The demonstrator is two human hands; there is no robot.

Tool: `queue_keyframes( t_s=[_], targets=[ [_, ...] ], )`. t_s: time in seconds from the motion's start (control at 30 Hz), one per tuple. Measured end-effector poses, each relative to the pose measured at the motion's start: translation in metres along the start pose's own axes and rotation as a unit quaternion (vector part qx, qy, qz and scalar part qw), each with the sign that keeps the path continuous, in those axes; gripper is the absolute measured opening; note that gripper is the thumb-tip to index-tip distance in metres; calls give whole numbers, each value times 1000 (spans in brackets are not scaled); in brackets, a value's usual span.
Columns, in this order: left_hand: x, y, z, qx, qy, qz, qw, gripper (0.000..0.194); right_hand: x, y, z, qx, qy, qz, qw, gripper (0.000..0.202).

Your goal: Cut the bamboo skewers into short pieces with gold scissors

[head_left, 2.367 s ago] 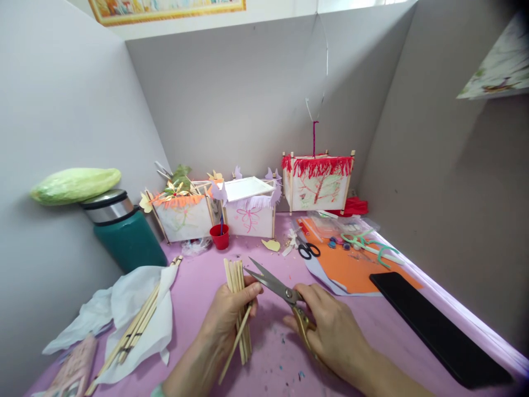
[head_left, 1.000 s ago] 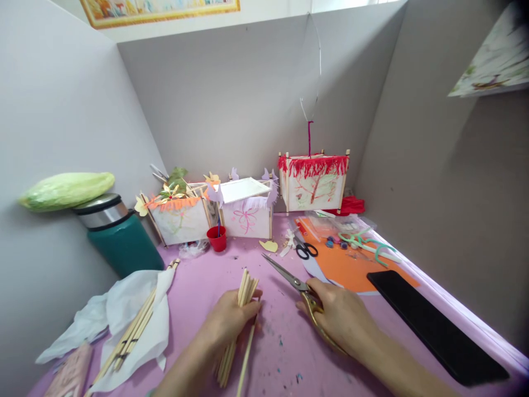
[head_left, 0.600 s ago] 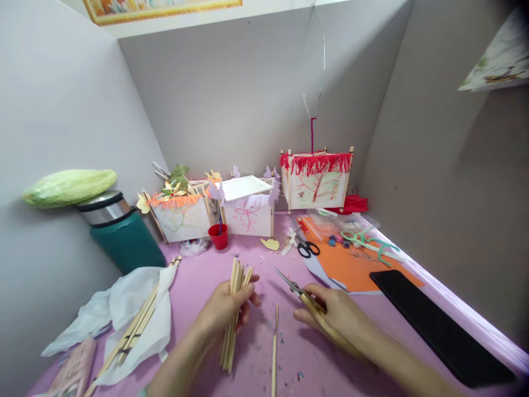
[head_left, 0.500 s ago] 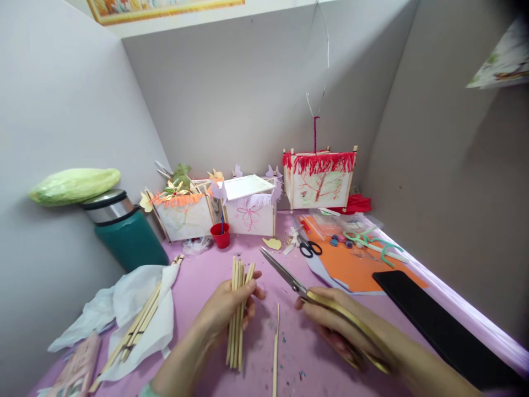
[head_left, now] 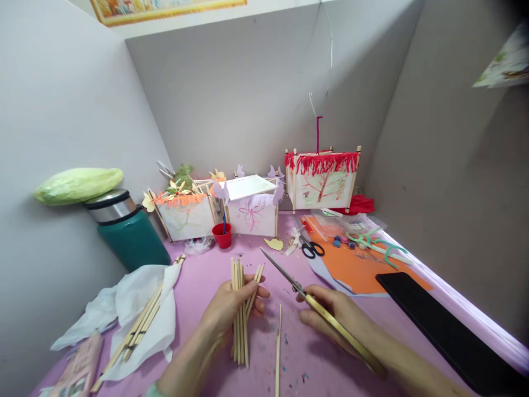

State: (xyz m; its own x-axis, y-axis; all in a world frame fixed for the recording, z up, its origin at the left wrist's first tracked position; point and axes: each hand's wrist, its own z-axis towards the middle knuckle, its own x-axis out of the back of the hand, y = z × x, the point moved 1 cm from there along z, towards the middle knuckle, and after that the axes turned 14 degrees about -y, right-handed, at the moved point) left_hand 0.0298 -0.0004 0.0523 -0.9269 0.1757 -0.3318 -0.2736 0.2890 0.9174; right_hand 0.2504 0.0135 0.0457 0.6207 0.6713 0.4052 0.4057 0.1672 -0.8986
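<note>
A bundle of thin wooden sticks (head_left: pixel 239 320) stands nearly upright in my left hand (head_left: pixel 231 300), its thumb pressed across them; a few sticks fan out to the right. My right hand (head_left: pixel 334 311) is wrapped round the gold handles of large scissors (head_left: pixel 312 300), whose blades look closed and point up and left towards the bundle without touching it. Between the hands, a single stick (head_left: pixel 278 350) lies on the purple table (head_left: pixel 206 275).
Paper lanterns (head_left: pixel 252 218) and a red-fringed lantern (head_left: pixel 328 184) stand at the back, with a red cup (head_left: pixel 222 236). Left are a teal bottle (head_left: pixel 134 237) and white cloth (head_left: pixel 161 325); right are black-handled scissors (head_left: pixel 313 250), orange paper (head_left: pixel 355 270) and a black slab (head_left: pixel 438 325).
In my left hand, sticks at the right of the bundle have spread farther out. The gold-handled scissors have turned in my right hand, so their handles now show edge-on.
</note>
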Motion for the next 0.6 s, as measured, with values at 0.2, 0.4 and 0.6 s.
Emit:
queue_keyframes(
  t_s=[0.2,0.4,0.6],
  targets=[
    [4,-7,2,-29,4,9,1000,31,1,6,1,12,101,-113,988,32],
    [1,-9,3,-39,-7,13,999,31,-2,8,3,-2,121,-177,977,28],
    [-5,-5,0,-44,-8,-6,999,30,-7,8,0,-4,135,-269,954,28]
  ],
)
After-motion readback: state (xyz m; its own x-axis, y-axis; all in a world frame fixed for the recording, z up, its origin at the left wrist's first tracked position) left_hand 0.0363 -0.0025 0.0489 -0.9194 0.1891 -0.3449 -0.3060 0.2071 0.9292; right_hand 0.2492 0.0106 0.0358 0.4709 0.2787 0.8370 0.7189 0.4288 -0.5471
